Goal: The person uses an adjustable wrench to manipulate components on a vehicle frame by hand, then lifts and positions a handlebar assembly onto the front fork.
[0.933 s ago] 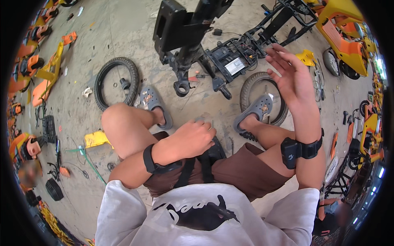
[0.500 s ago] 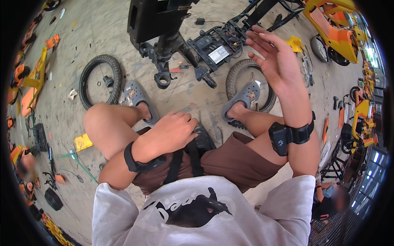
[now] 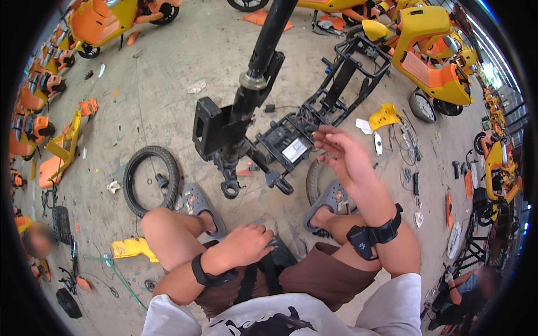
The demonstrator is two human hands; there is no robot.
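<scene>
My left hand [image 3: 245, 245] hangs low over my lap with its fingers curled. Beneath it and beside it lies a black object [image 3: 280, 253] with dark straps, between my thighs; whether the fingers hold any of it is hidden. My right hand [image 3: 346, 158] is raised in front of my right knee, palm turned inward, fingers loosely spread with nothing in them. Beyond the hands stands a bare black scooter frame [image 3: 336, 92], its upright steering column [image 3: 246, 101] rising close in front of me. An electronics tray with a white-labelled box [image 3: 294, 150] sits low in the frame.
One loose tyre [image 3: 130, 185] lies left of my feet; another tyre [image 3: 314, 182] is partly behind my right foot. A yellow panel [image 3: 134, 248], cables [image 3: 412, 143] and scraps litter the concrete floor. Yellow-orange scooters [image 3: 428, 61] stand around. Another person [image 3: 462, 291] is at the lower right.
The view has tilted upward, so the floor and frame sit lower and more scooters show. My right hand has shifted a little leftward, still raised. My left hand stays over my lap.
</scene>
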